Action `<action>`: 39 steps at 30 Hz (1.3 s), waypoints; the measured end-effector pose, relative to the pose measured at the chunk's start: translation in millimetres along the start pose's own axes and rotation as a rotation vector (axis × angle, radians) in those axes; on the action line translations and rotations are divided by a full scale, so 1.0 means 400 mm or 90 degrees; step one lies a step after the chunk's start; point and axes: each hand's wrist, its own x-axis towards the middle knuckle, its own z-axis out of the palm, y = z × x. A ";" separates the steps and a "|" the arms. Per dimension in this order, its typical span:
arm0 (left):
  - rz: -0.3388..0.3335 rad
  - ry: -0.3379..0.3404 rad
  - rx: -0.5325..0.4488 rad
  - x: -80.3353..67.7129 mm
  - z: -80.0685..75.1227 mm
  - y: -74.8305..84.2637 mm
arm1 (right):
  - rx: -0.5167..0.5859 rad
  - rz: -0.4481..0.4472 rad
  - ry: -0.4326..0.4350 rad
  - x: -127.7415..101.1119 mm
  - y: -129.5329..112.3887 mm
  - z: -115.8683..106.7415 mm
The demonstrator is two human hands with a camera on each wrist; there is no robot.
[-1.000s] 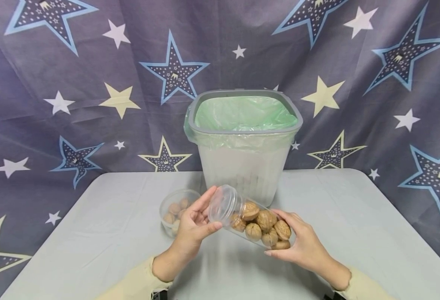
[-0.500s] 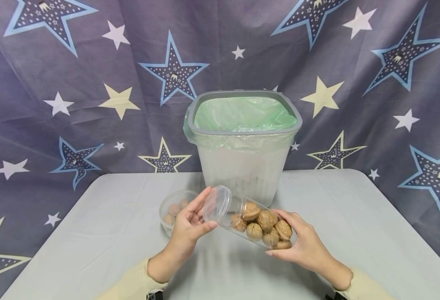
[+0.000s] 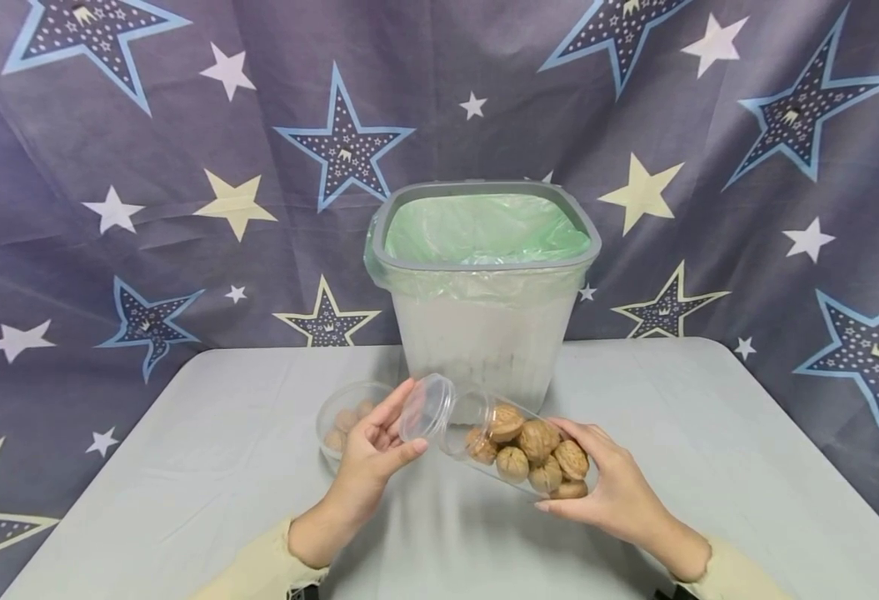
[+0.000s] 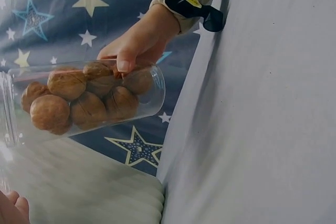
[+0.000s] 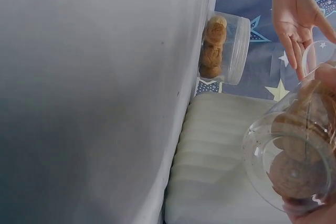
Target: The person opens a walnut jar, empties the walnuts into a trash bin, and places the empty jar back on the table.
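Observation:
My left hand (image 3: 370,457) pinches a clear round lid (image 3: 426,408) by its edge, between thumb and fingers. The lid stands tilted just left of the mouth of a clear plastic jar (image 3: 463,427), with a small gap between them. My right hand (image 3: 619,483) grips that jar around its base end. The jar lies slanted above the table, mouth toward the upper left, with several whole walnuts (image 3: 538,440) inside. In the left wrist view the right hand's thumb (image 4: 125,61) presses the jar wall. The right wrist view shows the left hand (image 5: 295,17) with part of the lid.
Behind the left hand a clear round tub (image 3: 328,417) with several brown nuts stands on the grey-covered table (image 3: 244,467). A white bin (image 3: 484,329) with a grey rim and green liner stands at the back middle, before a star-patterned cloth (image 3: 184,250).
The left hand has moved a little left and down with the lid, which came away from the jar's mouth. The right hand and jar have barely shifted.

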 end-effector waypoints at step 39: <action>-0.283 -0.184 0.193 -0.044 -0.021 -0.050 | -0.027 -0.018 0.029 0.009 0.021 -0.057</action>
